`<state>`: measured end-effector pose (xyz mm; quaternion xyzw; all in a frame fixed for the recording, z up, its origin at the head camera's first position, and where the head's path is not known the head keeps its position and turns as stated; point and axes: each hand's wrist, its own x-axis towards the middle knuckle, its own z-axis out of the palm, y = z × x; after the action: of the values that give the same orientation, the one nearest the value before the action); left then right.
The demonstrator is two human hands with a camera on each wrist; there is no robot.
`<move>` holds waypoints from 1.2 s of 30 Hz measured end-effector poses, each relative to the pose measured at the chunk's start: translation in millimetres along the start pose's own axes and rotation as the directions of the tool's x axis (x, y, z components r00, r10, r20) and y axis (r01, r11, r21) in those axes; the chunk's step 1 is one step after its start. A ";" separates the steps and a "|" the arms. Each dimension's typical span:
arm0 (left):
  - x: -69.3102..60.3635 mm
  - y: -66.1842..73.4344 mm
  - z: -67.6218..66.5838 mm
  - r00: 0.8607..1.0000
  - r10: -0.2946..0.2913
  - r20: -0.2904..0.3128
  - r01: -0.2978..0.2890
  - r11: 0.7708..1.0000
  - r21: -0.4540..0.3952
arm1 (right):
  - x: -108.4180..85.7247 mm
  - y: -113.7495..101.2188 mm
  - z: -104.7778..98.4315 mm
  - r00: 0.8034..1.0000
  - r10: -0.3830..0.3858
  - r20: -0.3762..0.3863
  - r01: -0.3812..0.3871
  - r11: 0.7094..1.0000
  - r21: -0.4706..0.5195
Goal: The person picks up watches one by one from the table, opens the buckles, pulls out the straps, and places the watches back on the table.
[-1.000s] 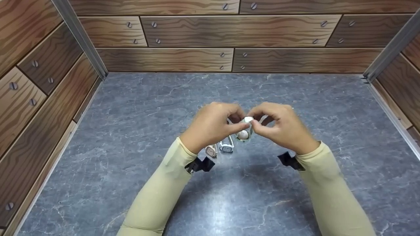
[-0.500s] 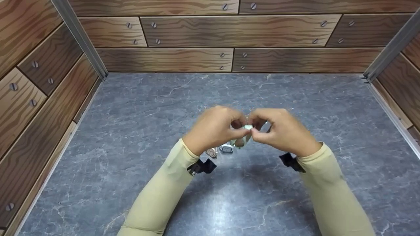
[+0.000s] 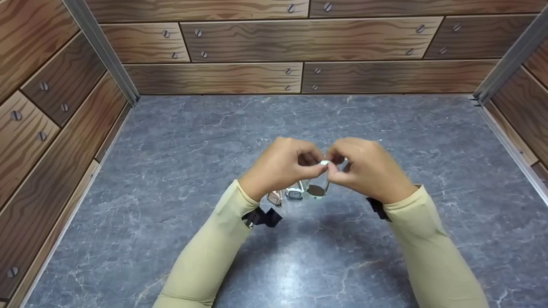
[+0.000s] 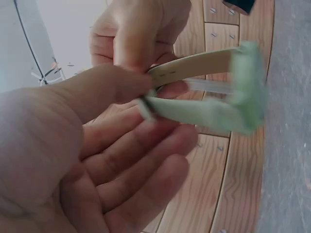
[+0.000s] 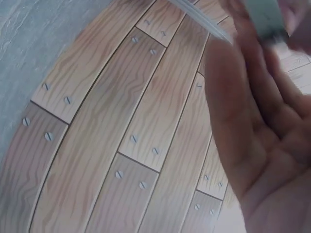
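A pale green wristwatch [image 4: 248,87] hangs from both hands, its strap bent into a loop. In the left wrist view the left hand [image 3: 280,164] pinches the strap near its buckle between thumb and fingers. The right hand [image 3: 366,169] meets it there, pinching the strap [image 5: 266,19] at the loop's top; its exact hold is partly hidden. The watch case [image 3: 316,191] dangles below the fingertips in the head view. Just left of it, a white wristwatch [image 3: 294,193] and a pinkish wristwatch [image 3: 274,197] lie on the table, partly covered by the left hand.
The grey marbled table [image 3: 192,171] spreads around the hands. Wood-patterned panels [image 3: 239,77] wall off the back and both sides, with metal posts [image 3: 107,55] at the corners.
Both hands have dipped slightly and stayed close together. The green watch has swung so that its case hangs lower and the white watch shows more than half a second ago.
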<state>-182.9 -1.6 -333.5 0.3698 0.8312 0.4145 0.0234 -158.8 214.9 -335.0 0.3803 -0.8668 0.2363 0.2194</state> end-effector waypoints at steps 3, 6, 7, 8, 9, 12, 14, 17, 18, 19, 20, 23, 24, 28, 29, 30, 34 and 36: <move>0.4 -0.2 -0.3 0.999 -0.039 -0.031 0.037 0.997 -0.064 | 0.6 0.3 2.8 0.998 0.017 -0.059 -0.015 0.999 0.035; 0.5 0.3 -0.5 0.998 -0.053 -0.041 0.050 0.997 -0.061 | 0.9 -0.9 3.3 0.997 0.062 -0.053 -0.058 0.996 0.073; 0.4 0.6 -0.5 0.998 -0.055 -0.041 0.053 0.997 -0.052 | 0.8 -1.3 3.0 0.997 0.069 -0.039 -0.066 0.995 0.074; 0.2 1.0 -0.4 0.998 -0.055 -0.042 0.053 0.998 -0.040 | 0.7 -1.5 2.3 0.997 0.071 -0.022 -0.069 0.995 0.067; -0.1 1.5 -0.3 0.998 -0.055 -0.042 0.054 0.998 -0.024 | 0.5 -1.8 1.4 0.998 0.066 -0.003 -0.065 0.997 0.051; -0.6 2.4 1.5 0.998 -0.048 -0.034 0.050 0.998 0.041 | -0.7 -1.7 -0.6 0.998 0.017 0.056 -0.015 0.999 -0.031; -0.3 2.9 2.7 0.999 -0.042 -0.026 0.043 0.996 0.079 | -1.5 -1.4 -1.5 0.996 -0.016 0.088 0.024 0.996 -0.089; 0.6 3.0 3.9 1.000 -0.013 -0.017 0.015 0.994 0.112 | -2.3 0.1 -2.6 0.994 -0.056 0.098 0.069 0.988 -0.138; 0.8 3.1 3.6 1.000 -0.005 -0.019 0.007 0.994 0.111 | -2.1 0.6 -3.0 0.993 -0.069 0.091 0.082 0.986 -0.146; 1.0 3.1 3.2 1.000 0.002 -0.021 0.000 0.995 0.098 | -1.9 1.2 -3.2 0.994 -0.082 0.078 0.094 0.984 -0.152; 1.0 2.9 2.8 1.000 0.006 -0.023 -0.004 0.997 0.081 | -1.6 1.9 -3.3 0.994 -0.094 0.061 0.103 0.982 -0.157; 0.5 2.1 0.7 0.999 0.003 -0.032 -0.004 1.000 -0.008 | 0.0 3.1 -2.2 0.992 -0.129 -0.007 0.126 0.977 -0.170; 0.3 1.7 0.1 0.999 -0.001 -0.038 -0.001 0.999 -0.040 | 0.6 3.3 -1.3 0.990 -0.138 -0.032 0.131 0.977 -0.170; 0.3 1.9 -0.6 0.997 -0.012 -0.081 0.000 0.991 -0.137 | 2.5 2.6 1.8 0.983 -0.117 -0.143 0.097 0.986 -0.137; 0.5 2.4 -0.3 0.995 -0.013 -0.095 -0.002 0.988 -0.154 | 2.7 2.3 2.6 0.980 -0.100 -0.170 0.081 0.990 -0.120; 0.5 3.3 0.0 0.994 -0.014 -0.110 -0.005 0.986 -0.169 | 2.9 1.9 3.3 0.978 -0.081 -0.193 0.062 0.993 -0.101; 0.6 5.8 0.9 0.988 0.003 -0.152 -0.032 0.981 -0.192 | 3.6 0.7 2.4 0.978 -0.007 -0.211 0.001 1.000 -0.028; 0.3 6.2 0.9 0.988 0.019 -0.155 -0.049 0.980 -0.191 | 3.3 0.9 0.2 0.982 0.010 -0.187 -0.008 1.000 0.012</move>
<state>-179.1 1.6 -329.6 0.3470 0.7796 0.5212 -0.0112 -161.5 213.6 -333.6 0.3535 -0.8428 0.2767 0.2969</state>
